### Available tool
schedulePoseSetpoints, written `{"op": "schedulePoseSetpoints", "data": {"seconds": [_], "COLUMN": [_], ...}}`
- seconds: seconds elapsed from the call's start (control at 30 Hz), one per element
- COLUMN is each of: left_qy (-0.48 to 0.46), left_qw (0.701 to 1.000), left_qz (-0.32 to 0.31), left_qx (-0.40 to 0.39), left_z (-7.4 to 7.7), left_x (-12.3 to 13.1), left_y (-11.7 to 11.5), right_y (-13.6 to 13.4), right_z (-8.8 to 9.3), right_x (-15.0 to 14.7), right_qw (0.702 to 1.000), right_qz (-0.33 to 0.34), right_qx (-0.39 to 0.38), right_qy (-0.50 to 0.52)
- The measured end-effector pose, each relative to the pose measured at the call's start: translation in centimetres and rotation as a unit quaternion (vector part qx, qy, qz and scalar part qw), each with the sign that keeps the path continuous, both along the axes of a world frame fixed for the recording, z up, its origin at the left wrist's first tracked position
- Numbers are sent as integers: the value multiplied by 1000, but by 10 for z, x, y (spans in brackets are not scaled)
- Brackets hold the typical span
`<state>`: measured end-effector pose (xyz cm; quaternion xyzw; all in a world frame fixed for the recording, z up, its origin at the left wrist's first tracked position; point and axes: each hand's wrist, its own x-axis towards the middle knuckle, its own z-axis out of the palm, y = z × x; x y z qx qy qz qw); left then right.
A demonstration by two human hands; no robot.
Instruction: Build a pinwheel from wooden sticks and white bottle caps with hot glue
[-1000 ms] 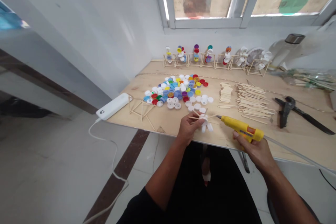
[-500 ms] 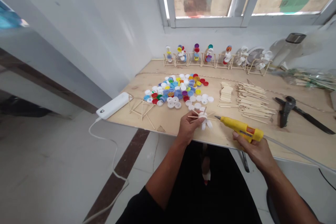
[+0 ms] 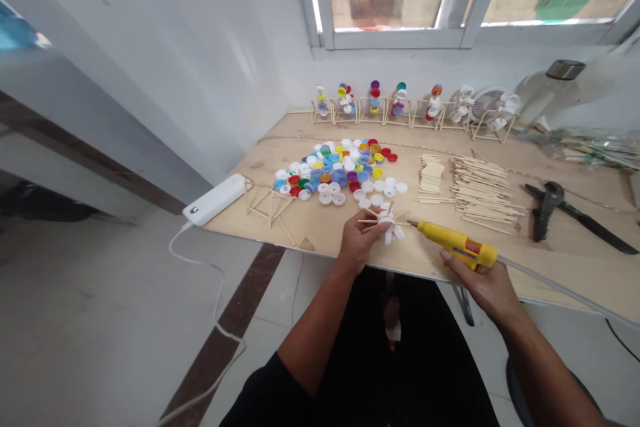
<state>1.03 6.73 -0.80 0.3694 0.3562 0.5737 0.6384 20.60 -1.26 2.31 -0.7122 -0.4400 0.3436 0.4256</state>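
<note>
Over the table's front edge, my left hand (image 3: 359,240) pinches a small wheel of white bottle caps and wooden sticks (image 3: 386,221), its sticks pointing outward in several directions. My right hand (image 3: 483,287) is wrapped round the handle of a yellow hot glue gun (image 3: 453,240). The gun's nozzle points left and lies at or very near the tip of one stick on the wheel; whether it touches I cannot tell. A glue stick (image 3: 555,283) trails from the gun's rear to the right.
A pile of coloured bottle caps (image 3: 340,170) covers the table's middle. Wooden sticks (image 3: 485,190) and black-handled pliers (image 3: 547,210) lie on the right. A stick frame (image 3: 267,207) stands by a white power strip (image 3: 217,200). Finished cap wheels (image 3: 375,100) line the wall.
The glue gun in my right hand has moved slightly left, bringing its nozzle closer to the wheel. My left hand holds the wheel in nearly the same place.
</note>
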Motion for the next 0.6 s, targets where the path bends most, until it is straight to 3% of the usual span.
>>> {"op": "schedulePoseSetpoints", "data": {"seconds": [0.6], "left_qy": [4], "left_qw": [1000], "left_qz": [2], "left_qx": [8], "left_z": [-2], "left_x": [0], "left_y": [0], "right_y": [2], "right_z": [0], "right_x": [-2], "right_qw": [1000], "right_qz": [-1], "right_qx": [12], "right_qy": [-25]}}
